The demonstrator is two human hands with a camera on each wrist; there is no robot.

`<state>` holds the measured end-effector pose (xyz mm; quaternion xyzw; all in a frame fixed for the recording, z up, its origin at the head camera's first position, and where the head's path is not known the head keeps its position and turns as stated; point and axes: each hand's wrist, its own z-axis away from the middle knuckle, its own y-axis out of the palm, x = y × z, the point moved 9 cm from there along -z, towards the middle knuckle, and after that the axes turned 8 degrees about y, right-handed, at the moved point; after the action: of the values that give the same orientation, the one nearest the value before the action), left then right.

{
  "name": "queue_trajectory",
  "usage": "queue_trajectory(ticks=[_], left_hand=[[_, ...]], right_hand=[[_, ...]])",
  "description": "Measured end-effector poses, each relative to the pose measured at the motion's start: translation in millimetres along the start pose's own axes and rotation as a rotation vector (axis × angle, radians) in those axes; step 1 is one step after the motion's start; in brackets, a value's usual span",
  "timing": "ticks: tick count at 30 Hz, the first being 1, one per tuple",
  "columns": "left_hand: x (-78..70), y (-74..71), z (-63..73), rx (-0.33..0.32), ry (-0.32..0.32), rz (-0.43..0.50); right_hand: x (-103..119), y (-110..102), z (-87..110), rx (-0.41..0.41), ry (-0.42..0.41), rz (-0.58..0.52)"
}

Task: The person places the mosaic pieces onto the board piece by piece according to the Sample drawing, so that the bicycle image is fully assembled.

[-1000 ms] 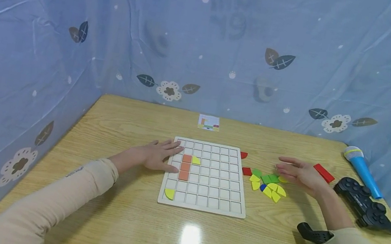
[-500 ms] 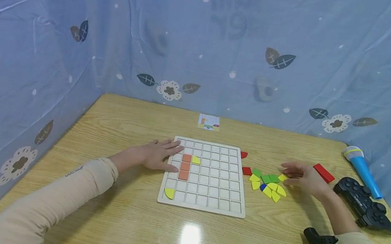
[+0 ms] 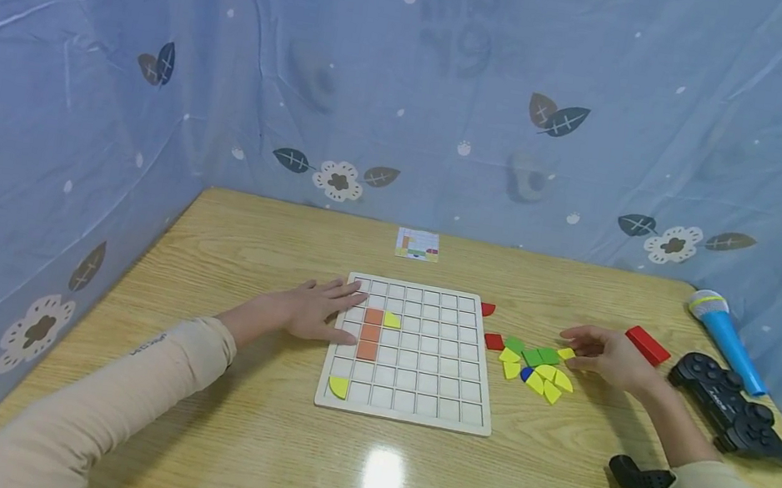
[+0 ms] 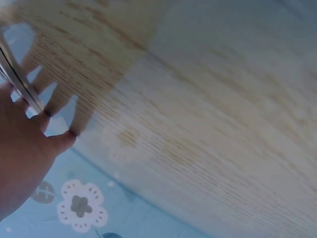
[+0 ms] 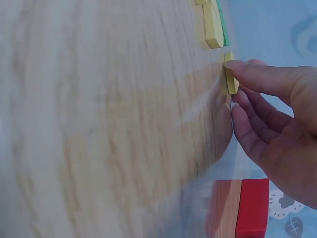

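My left hand (image 3: 312, 312) rests with spread fingers on the left edge of the white grid board (image 3: 411, 412). In the board lie an orange strip (image 3: 370, 334), a yellow quarter-round piece (image 3: 391, 321) and another yellow quarter-round piece (image 3: 338, 387). To the right of the board, my right hand (image 3: 612, 357) pinches a small yellow piece (image 5: 231, 79) between thumb and fingers, low at the tabletop. Beside it lie green pieces (image 3: 541, 357), several yellow pieces (image 3: 551, 392) and a blue piece (image 3: 527, 374). In the left wrist view the left hand (image 4: 29, 148) touches the board's edge.
A red block (image 3: 647, 346) lies just beyond the right hand, near a black game controller (image 3: 730, 409) and a blue toy microphone (image 3: 729, 341). Two red pieces, one a red square (image 3: 493, 342), sit by the board's right side. A pattern card (image 3: 418, 245) lies behind the board.
My right hand has come down, shifted slightly right and closed its fingertips on the yellow piece at the pile's right end. The left hand has stayed on the board.
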<state>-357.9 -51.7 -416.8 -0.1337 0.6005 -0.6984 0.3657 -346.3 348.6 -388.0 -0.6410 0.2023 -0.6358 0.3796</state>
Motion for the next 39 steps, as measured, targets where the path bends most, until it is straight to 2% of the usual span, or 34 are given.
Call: queue_trajectory(ticks=[10, 12, 16, 21, 27, 34, 39], left_hand=[[0.2, -0.2, 0.2, 0.004, -0.001, -0.003], [-0.8, -1.1, 0.4, 0.001, -0.001, 0.0], [-1.4, -1.6, 0.5, -0.001, -0.002, 0.001], [-2.5, -1.7, 0.9, -0.001, -0.002, 0.006], [-2.7, -1.8, 1.8, -0.004, -0.002, 0.006], [-1.0, 1.1, 1.2, 0.007, -0.007, 0.019], [1.4, 1.5, -0.2, 0.01, -0.015, 0.006]], right_hand=[[-3, -3, 0.4, 0.001, 0.085, 0.026], [-2, -3, -0.3, -0.002, 0.114, -0.004], [3, 2, -2.2, 0.027, 0.144, -0.131], [19, 14, -4.8, 0.093, 0.146, -0.259], [38, 31, -11.6, 0.122, 0.154, -0.301], [64, 60, -19.0, 0.218, 0.137, -0.382], [83, 78, -21.4, 0.266, 0.114, -0.39]])
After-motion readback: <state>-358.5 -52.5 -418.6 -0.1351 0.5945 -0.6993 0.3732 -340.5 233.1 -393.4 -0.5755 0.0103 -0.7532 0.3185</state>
